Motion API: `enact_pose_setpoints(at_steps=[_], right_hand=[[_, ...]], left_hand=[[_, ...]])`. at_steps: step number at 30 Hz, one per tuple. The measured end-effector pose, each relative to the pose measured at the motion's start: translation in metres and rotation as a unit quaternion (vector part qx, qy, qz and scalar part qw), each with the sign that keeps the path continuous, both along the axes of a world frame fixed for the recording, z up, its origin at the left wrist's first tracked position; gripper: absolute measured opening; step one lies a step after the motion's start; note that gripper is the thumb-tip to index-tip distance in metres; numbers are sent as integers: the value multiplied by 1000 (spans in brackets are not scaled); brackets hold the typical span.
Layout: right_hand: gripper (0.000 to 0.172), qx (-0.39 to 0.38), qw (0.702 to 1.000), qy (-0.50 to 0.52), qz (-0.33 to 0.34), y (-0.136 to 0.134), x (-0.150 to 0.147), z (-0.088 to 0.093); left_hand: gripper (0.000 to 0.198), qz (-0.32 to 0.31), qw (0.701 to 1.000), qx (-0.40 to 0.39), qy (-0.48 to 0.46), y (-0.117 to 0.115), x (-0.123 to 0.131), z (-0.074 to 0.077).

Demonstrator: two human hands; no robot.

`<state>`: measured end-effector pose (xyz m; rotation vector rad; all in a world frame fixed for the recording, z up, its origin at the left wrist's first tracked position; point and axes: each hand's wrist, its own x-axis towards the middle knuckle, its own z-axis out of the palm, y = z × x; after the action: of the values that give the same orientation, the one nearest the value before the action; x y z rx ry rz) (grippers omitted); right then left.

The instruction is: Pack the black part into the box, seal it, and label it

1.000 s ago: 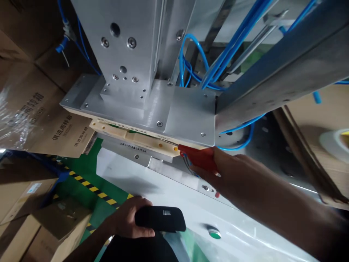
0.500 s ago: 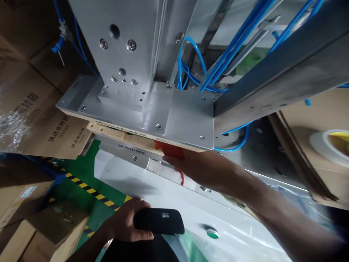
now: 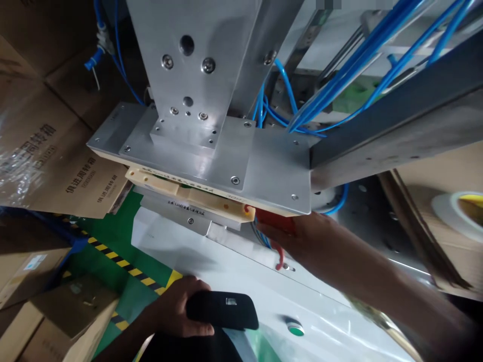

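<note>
My left hand (image 3: 183, 309) is closed around one end of a flat black piece with rounded corners (image 3: 222, 310). A small light rectangle shows on its face. My right hand (image 3: 289, 234) reaches in under the right end of the metal press plate (image 3: 271, 166). It is closed on a red object (image 3: 277, 219), and a curved red strip (image 3: 279, 255) hangs below. The plate hides part of both the fingers and the red object, so its kind is unclear. Left of this hand lies a cream-coloured fixture block (image 3: 211, 200), just under the plate.
A white machine housing (image 3: 173, 251) with a green button (image 3: 295, 329) fills the front. Blue air tubes (image 3: 350, 65) run behind the press. Cardboard boxes (image 3: 56, 166) stand at left, beside yellow-black floor tape (image 3: 113, 259). A tape roll (image 3: 453, 216) lies at right.
My right hand has slid right along the fixture with the red object, uncovering the block's right end. My left hand keeps the black piece, nearly still. The view has shifted slightly.
</note>
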<state>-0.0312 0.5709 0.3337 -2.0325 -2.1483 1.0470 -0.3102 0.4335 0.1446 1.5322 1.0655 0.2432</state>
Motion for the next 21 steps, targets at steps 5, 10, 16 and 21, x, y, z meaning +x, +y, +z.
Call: enact_pose_setpoints(at_steps=[5, 10, 16, 21], right_hand=[[27, 34, 999, 1, -3, -8, -3, 1], [25, 121, 992, -19, -1, -28, 13, -15], [20, 139, 990, -16, -35, -26, -12, -10], [23, 151, 988, -13, 8, -25, -37, -15]], left_hand=[[58, -6, 1000, 0, -13, -4, -3, -9], [63, 3, 1000, -10, 2, -8, -4, -16], [62, -7, 1000, -1, 2, -7, -4, -12], [65, 8, 1000, 12, -5, -10, -3, -15]])
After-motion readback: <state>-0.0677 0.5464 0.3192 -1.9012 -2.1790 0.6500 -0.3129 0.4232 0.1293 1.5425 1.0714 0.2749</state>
